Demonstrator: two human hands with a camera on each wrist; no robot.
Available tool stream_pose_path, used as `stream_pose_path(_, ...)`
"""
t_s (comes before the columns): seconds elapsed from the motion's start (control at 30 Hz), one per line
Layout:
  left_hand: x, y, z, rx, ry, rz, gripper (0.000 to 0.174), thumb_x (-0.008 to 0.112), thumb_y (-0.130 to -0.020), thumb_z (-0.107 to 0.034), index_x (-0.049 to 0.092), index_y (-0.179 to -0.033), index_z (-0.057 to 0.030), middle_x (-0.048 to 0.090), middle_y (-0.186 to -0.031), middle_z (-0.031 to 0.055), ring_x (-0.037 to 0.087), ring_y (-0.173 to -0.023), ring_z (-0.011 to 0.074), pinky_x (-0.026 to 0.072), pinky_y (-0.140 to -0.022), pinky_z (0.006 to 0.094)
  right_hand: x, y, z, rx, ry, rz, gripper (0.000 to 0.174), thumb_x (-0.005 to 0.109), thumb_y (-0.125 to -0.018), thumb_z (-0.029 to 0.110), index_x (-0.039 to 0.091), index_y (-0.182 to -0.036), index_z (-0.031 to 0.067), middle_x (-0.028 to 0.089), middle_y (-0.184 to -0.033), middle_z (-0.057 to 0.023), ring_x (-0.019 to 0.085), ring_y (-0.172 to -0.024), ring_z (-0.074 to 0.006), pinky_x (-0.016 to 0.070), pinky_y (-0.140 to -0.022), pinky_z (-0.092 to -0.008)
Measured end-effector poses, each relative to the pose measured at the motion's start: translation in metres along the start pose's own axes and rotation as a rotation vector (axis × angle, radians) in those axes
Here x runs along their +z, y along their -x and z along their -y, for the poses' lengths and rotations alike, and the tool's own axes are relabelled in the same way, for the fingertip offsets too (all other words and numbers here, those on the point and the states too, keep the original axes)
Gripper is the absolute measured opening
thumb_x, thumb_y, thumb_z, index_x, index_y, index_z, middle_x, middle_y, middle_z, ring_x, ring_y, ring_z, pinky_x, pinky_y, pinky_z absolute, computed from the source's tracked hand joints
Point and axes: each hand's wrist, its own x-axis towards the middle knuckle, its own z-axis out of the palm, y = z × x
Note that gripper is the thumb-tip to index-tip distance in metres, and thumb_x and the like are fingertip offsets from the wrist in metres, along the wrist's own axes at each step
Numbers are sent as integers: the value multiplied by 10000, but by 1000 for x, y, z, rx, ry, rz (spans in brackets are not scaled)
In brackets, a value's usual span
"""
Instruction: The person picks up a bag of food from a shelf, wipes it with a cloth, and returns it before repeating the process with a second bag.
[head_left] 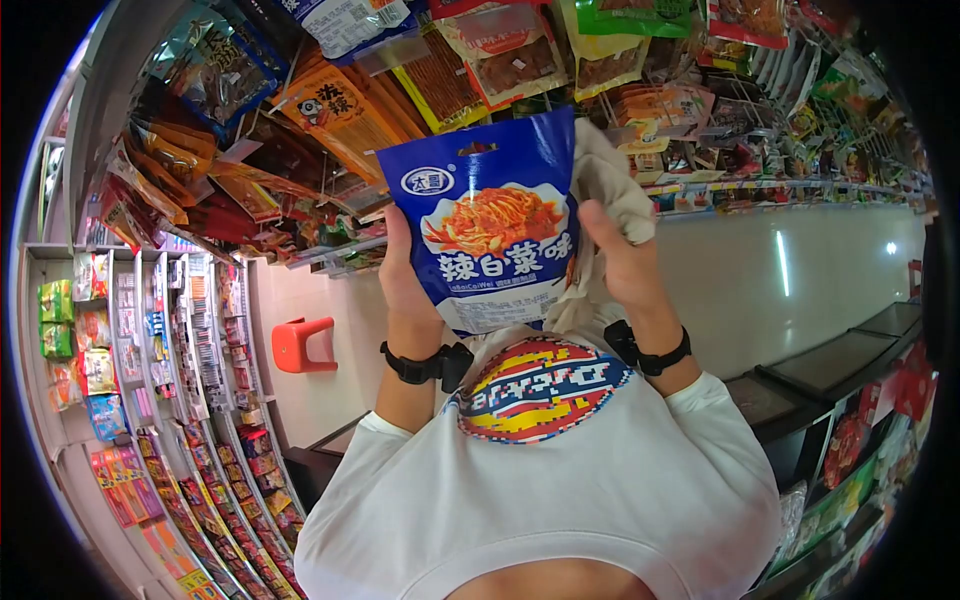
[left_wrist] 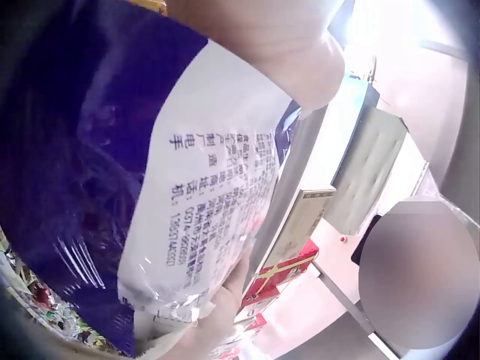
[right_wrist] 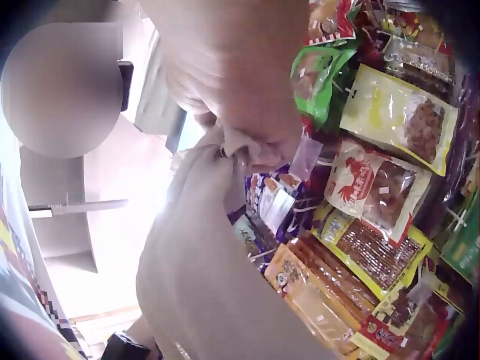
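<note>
A blue snack bag [head_left: 480, 220] with a noodle-like food picture faces the head camera in front of the chest. My left hand [head_left: 403, 275] grips its left edge; the left wrist view shows this hand [left_wrist: 262, 49] against the white printed panel of the bag [left_wrist: 75, 150]. At the bag's right side, my right hand [head_left: 628, 265] holds a pale cloth [head_left: 612, 185]. In the right wrist view, the fingers of this hand [right_wrist: 232, 75] pinch the cloth [right_wrist: 202, 240], which hangs down. Part of the cloth lies behind the bag.
Hanging snack packets [head_left: 345, 110] fill the racks beyond the hands. Shelves of small packs [head_left: 215, 400] stand at the left, with a red stool [head_left: 292, 345] on the floor beside them. Dark-edged shelving [head_left: 800, 390] is at the right.
</note>
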Motion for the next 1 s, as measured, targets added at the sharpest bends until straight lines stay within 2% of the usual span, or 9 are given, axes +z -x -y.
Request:
stream_pose_path(0.07,-4,1,1,2,-50,-34,566,413,-1028,-453,438,-1382,-11,555,-1337,169,591,-1161,299,486,-994,438,2,-3,2,129,-25,15,398,750,-865,96,603,-1216,-20,673,-1120,-71,616,-990,-105,489,-885,-252)
stream_pose_path(0.1,-5,1,1,5,-99,-66,567,417,-1027,-454,440,-1379,-11,557,-1335,169,594,-1157,298,490,-990,436,0,-4,1,131,-26,15,398,750,-865,96,603,-1216,-20,673,-1120,-71,616,-990,-105,489,-885,-252)
stream_pose_path(0.2,1,6,-2,-25,-82,-33,532,415,-1036,-435,474,-1352,-12,606,-1278,144,630,-1119,259,525,-948,365,-2,-5,-2,61,22,37,377,765,-843,71,624,-1181,-14,687,-1076,-63,630,-929,-101,506,-843,-255)
stream_pose_path(0.27,0,10,-4,-29,-113,-53,538,413,-1035,-438,467,-1358,-11,599,-1286,150,628,-1122,261,525,-950,368,2,-3,-2,-45,57,-77,323,790,-808,45,656,-1097,-9,701,-997,-45,637,-856,-92,512,-801,-245)
stream_pose_path(0.37,2,14,-5,-38,-153,-74,550,403,-1037,-443,451,-1369,-7,586,-1303,162,624,-1131,265,527,-952,373,1,-6,-2,-24,124,-85,252,807,-786,42,675,-996,1,699,-911,-20,617,-776,-71,496,-740,-223)
stream_pose_path(0.67,13,23,-7,-49,-253,-79,565,361,-1048,-448,431,-1384,0,571,-1321,166,613,-1153,266,531,-954,377,1,-2,2,-59,305,-205,161,802,-810,104,660,-805,29,637,-740,35,539,-661,-43,420,-621,-194)
stream_pose_path(0.9,15,25,-6,-45,-243,-128,570,372,-1043,-462,448,-1376,-5,577,-1318,152,617,-1146,238,504,-983,348,-9,4,-4,-82,398,-247,190,796,-831,156,664,-825,19,595,-707,48,500,-635,-43,397,-598,-201)
stream_pose_path(0.97,16,29,-12,-28,-288,-191,572,378,-1041,-463,451,-1370,-1,577,-1316,154,620,-1139,242,515,-969,358,-13,6,1,-63,277,-437,136,743,-868,96,666,-933,5,668,-871,-9,603,-773,-75,465,-726,-219)
stream_pose_path(1.0,14,27,-15,-3,-210,-173,554,410,-1032,-457,476,-1340,-2,603,-1275,149,648,-1077,239,540,-921,350,-22,9,-1,-60,277,-429,136,743,-868,96,666,-933,5,668,-871,-9,603,-773,-75,465,-726,-219)
